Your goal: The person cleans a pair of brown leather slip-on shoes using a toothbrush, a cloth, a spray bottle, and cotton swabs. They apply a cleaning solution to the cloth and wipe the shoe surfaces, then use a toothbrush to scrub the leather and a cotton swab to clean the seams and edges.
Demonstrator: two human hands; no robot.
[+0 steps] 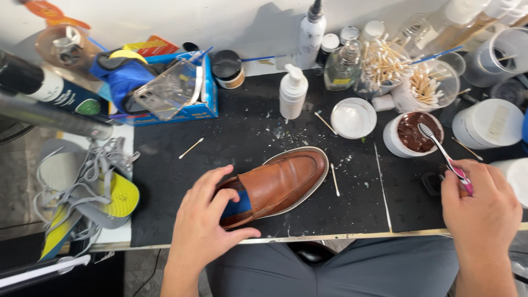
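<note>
Head view is showing the left hand (pixel 206 220) clamping the shoe (pixel 275 186) heel, toe pointing up-right; right hand (pixel 481 203), well apart, is gripping a toothbrush (pixel 440 151).

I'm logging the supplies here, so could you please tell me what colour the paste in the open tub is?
Dark brown paste, clearest in the head view.
</note>
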